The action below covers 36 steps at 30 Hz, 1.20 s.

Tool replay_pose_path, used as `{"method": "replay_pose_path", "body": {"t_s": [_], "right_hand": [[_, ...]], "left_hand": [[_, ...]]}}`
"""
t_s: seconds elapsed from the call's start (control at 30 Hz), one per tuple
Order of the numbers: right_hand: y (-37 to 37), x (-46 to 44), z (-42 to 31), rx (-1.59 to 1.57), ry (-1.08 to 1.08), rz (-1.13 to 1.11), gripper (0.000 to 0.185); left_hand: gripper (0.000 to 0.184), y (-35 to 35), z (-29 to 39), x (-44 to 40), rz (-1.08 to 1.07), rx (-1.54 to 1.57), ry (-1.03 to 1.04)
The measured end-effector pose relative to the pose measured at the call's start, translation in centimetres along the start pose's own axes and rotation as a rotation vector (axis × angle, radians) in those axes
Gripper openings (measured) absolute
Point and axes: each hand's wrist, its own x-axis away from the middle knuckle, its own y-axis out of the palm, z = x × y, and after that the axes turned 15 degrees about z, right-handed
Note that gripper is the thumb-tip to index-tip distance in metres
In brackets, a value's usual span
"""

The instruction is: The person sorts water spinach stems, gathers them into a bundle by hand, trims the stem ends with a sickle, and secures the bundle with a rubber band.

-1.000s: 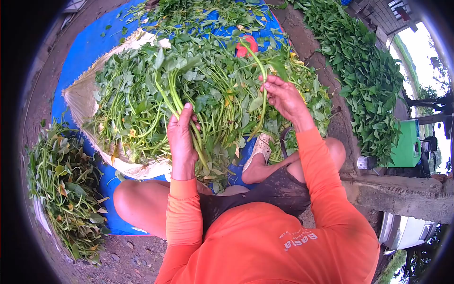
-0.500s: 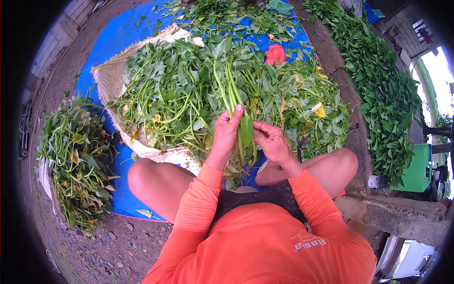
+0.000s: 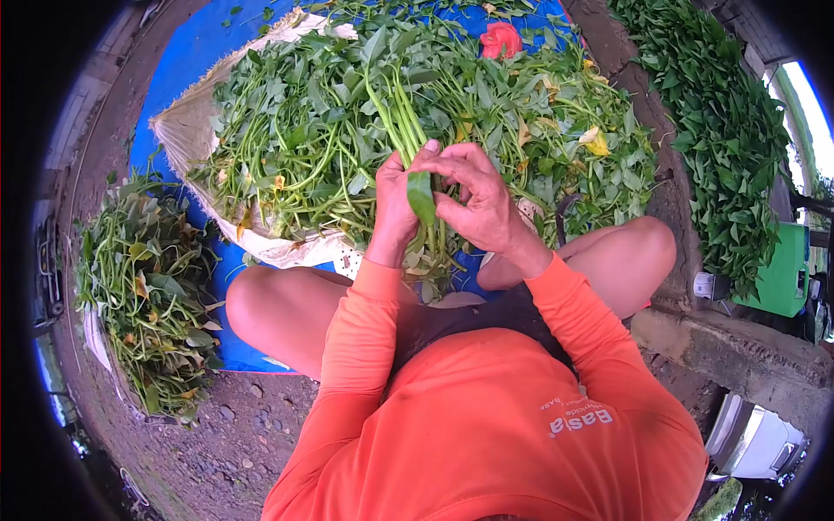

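A small bunch of water spinach stems (image 3: 395, 113) is in my left hand (image 3: 398, 204), thumb pressed along them, leafy tops pointing away from me. My right hand (image 3: 482, 200) closes in from the other side, its bent fingers on the stems beside my left thumb. One broad leaf (image 3: 420, 200) hangs below the fingers. The exact contact of the right fingertips is partly hidden. Beyond both hands spreads a large heap of water spinach (image 3: 295, 148) on a pale woven sack (image 3: 187, 135).
A blue tarp (image 3: 178, 82) lies under the sack. Another pile of stems (image 3: 148, 295) is at the left. At the right are a long row of green leaves (image 3: 712, 130) and a green container (image 3: 782, 278). A red plastic bag (image 3: 501, 40) lies at the far side.
My right hand has moved left and up onto the stems by my left hand. Before, it was just right of the hanging leaf. The view has tilted slightly.
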Motion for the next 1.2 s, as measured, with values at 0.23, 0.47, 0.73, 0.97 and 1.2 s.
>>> {"method": "replay_pose_path", "body": {"t_s": [0.23,0.47,0.73,0.97,1.2], "right_hand": [[0.2,2.0,1.1,-0.189,0.11,-0.043,0.022],[-7.8,-1.0,2.7,0.413,0.215,0.115,0.034],[-1.5,5.5,1.2,-0.23,0.604,-0.292,0.031],[-2.6,3.1,0.7,-0.047,0.642,-0.593,0.018],[-1.3,2.2,-2.8,-0.127,0.455,-0.509,0.029]], "left_hand": [[0.021,-0.2,0.5,-0.7,0.14,-0.102,0.023],[0.024,-2.8,3.5,-2.8,0.141,0.097,-0.079],[0.026,-2.5,3.7,-3.1,0.079,0.259,-0.112],[0.027,-2.2,4.2,-2.8,0.08,0.198,0.01],[0.025,-3.8,6.2,-3.4,0.037,0.219,-0.077]]}}
